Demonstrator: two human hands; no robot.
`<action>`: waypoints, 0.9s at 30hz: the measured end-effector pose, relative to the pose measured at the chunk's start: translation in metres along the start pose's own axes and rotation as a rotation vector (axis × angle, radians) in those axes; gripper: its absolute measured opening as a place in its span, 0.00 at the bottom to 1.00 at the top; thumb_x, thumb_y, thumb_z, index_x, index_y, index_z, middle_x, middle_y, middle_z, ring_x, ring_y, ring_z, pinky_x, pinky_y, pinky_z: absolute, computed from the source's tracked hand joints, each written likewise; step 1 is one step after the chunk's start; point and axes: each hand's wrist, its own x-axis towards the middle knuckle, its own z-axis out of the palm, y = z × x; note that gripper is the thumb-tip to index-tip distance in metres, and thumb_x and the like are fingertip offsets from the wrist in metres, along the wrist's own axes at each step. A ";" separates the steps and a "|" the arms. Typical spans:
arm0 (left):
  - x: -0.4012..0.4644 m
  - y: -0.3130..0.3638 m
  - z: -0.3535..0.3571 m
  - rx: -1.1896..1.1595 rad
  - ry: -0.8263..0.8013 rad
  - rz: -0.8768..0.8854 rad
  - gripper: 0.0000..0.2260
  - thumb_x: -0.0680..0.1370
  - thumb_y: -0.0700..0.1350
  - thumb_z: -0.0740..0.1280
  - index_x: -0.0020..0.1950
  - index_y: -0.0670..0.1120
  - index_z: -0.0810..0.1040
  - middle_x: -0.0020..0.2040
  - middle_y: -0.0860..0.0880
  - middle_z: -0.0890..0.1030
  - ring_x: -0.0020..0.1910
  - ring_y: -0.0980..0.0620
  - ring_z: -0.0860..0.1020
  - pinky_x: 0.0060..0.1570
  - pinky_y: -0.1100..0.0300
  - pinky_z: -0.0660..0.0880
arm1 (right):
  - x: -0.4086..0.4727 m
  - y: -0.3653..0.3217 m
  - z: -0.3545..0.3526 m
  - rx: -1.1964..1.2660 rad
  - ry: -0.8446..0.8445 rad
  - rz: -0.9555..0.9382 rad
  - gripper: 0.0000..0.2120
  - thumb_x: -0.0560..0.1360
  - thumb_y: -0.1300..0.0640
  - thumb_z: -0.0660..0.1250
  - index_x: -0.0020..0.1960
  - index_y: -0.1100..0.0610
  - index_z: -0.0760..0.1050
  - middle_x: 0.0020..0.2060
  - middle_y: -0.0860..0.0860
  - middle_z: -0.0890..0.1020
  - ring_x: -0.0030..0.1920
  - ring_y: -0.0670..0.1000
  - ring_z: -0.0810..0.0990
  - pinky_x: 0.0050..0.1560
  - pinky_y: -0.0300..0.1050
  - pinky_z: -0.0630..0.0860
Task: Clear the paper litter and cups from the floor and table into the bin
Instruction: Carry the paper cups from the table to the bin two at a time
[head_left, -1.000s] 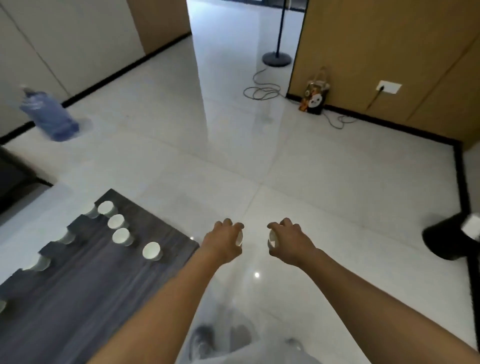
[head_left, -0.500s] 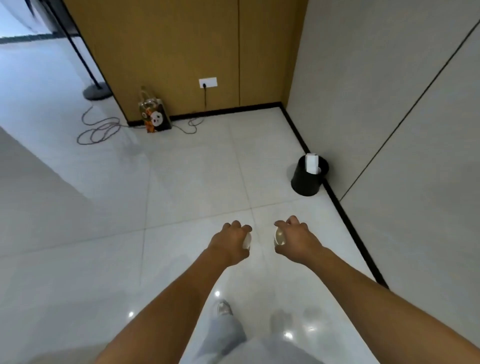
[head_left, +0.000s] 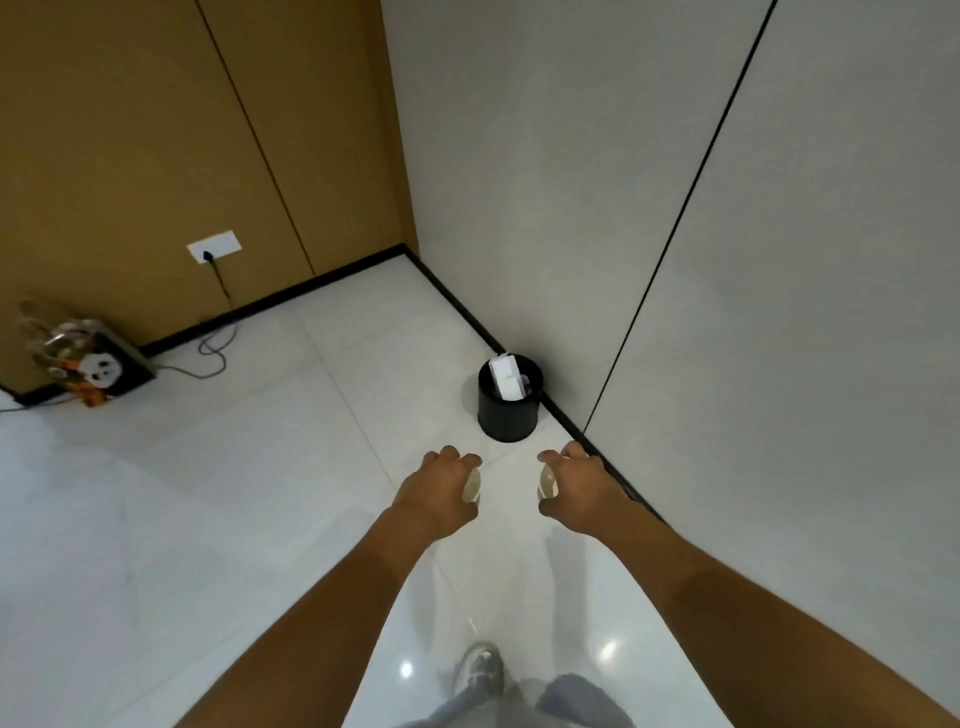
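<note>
Left hand (head_left: 435, 493) fingers curl round 1 small white paper cup (head_left: 471, 486); right hand (head_left: 576, 486) likewise grips a second white paper cup (head_left: 548, 480). Round black cylindrical bin (head_left: 506, 415) on glossy tile.

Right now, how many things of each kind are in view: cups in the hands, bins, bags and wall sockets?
Small white paper cups held in the hands: 2 (left hand's cup, right hand's cup)
Round black bin: 1
Panda-print gift bag: 1
White wall socket: 1
Total: 5

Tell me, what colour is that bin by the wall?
Black. The bin holds white paper litter, seen clearly in the head view.
</note>
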 end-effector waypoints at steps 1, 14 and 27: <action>0.016 -0.002 -0.008 0.004 0.004 0.003 0.27 0.75 0.48 0.68 0.73 0.51 0.63 0.67 0.48 0.68 0.66 0.46 0.66 0.60 0.52 0.73 | 0.012 0.000 -0.007 0.003 0.001 0.003 0.32 0.73 0.52 0.69 0.75 0.50 0.61 0.67 0.53 0.64 0.66 0.58 0.66 0.62 0.50 0.72; 0.244 0.016 -0.056 -0.074 -0.004 -0.068 0.27 0.75 0.47 0.67 0.72 0.51 0.64 0.66 0.46 0.67 0.65 0.46 0.66 0.58 0.52 0.74 | 0.234 0.058 -0.114 -0.020 -0.071 -0.039 0.32 0.73 0.53 0.69 0.74 0.51 0.62 0.68 0.54 0.65 0.64 0.60 0.67 0.63 0.50 0.72; 0.402 -0.008 -0.069 -0.226 -0.067 -0.259 0.28 0.74 0.50 0.69 0.73 0.51 0.63 0.66 0.46 0.67 0.65 0.47 0.68 0.58 0.53 0.74 | 0.431 0.074 -0.161 -0.066 -0.244 -0.099 0.34 0.72 0.53 0.71 0.73 0.54 0.60 0.70 0.54 0.64 0.66 0.60 0.66 0.60 0.51 0.70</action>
